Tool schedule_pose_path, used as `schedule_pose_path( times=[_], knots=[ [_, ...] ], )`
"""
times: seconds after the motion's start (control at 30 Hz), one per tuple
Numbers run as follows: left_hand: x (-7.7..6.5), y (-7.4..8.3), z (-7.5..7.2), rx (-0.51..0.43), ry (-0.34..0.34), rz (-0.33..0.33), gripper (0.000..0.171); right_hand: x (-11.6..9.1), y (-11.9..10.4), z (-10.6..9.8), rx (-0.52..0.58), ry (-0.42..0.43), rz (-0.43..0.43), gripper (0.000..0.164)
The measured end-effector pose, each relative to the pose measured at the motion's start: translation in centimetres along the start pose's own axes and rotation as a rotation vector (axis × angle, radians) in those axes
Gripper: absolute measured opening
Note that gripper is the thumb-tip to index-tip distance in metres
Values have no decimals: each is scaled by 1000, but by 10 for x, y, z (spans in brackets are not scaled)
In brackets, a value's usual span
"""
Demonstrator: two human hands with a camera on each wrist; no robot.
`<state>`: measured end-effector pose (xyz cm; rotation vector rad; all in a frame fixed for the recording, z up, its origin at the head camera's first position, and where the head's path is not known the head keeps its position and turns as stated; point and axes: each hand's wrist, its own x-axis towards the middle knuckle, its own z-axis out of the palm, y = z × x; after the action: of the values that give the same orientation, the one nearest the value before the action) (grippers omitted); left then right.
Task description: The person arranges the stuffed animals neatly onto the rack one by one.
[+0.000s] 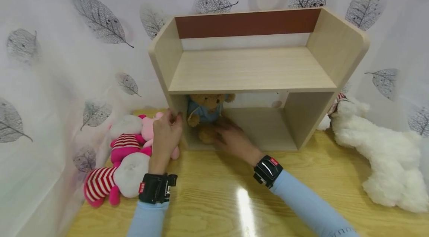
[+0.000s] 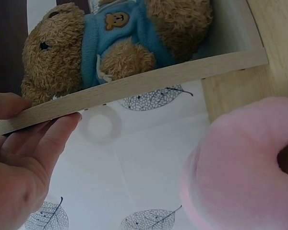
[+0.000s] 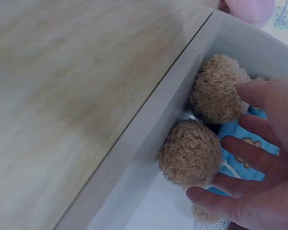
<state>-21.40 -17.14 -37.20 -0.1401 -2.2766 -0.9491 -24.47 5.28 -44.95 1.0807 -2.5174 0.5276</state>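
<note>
A brown teddy bear [image 1: 205, 113] in a blue top sits in the lower left corner of a pale wooden shelf [image 1: 254, 69], its feet toward the front. My left hand [image 1: 165, 138] holds the front edge of the shelf's left side panel [image 2: 149, 79], thumb on the inner side and fingers on the outer. Inside the lower compartment, my right hand [image 1: 236, 141] is at the bear's legs. In the right wrist view its fingers are spread and loosely bent over the furry feet [image 3: 189, 153], touching the bear without curling round it.
Plush toys with striped bodies [image 1: 100, 183] and a pink plush toy [image 1: 147, 130] lie left of the shelf. A large white fluffy toy [image 1: 382, 155] lies to the right. The shelf stands on a wooden table [image 1: 207, 192] against a leaf-patterned cloth [image 1: 83, 43].
</note>
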Motion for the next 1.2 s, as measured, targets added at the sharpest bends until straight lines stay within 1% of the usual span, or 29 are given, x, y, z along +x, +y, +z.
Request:
schedule_pose_path(
  times=[0.1, 0.13, 0.23, 0.3, 0.43, 0.5, 0.57, 0.73, 0.83, 0.93, 1.0, 1.1, 1.2],
  knots=[
    [-1, 0, 2, 1, 0, 10, 18, -16, 0, -6, -13, 27, -20, 39],
    [-1, -1, 2, -1, 1, 14, 18, -22, -1, -8, -8, 15, -12, 38],
    [-2, 0, 3, -5, 0, 11, 17, -40, -4, -16, 17, -58, 29, 35],
    [-3, 0, 3, -6, -2, 5, 17, -53, -5, -22, 34, -98, 37, 34],
    [-6, 1, 3, 4, -4, -10, 18, -83, -8, -38, 96, -138, 18, 27],
    [-7, 2, 3, 7, -2, -14, 17, -100, -8, -47, 121, -145, 30, 26],
    [-7, 3, 2, 8, 4, -8, 16, -116, -8, -59, 142, -168, 83, 28],
    [-6, 3, 1, 6, 18, -1, 15, -151, -4, -93, 126, -172, 252, 29],
    [-6, 2, 1, 13, 22, -4, 16, -169, 2, -113, 93, -140, 323, 27],
    [-7, 1, 2, 22, 32, 6, 16, -185, 10, -132, 45, -80, 365, 23],
    [-6, 1, 3, 19, 37, 8, 14, -193, 17, -144, -6, -14, 367, 21],
    [-5, 3, 2, 12, 42, 7, 14, -201, 31, -162, -98, 113, 369, 20],
    [-1, 4, 1, 5, 44, 13, 13, -207, 45, -179, -219, 248, 397, 22]
  ],
)
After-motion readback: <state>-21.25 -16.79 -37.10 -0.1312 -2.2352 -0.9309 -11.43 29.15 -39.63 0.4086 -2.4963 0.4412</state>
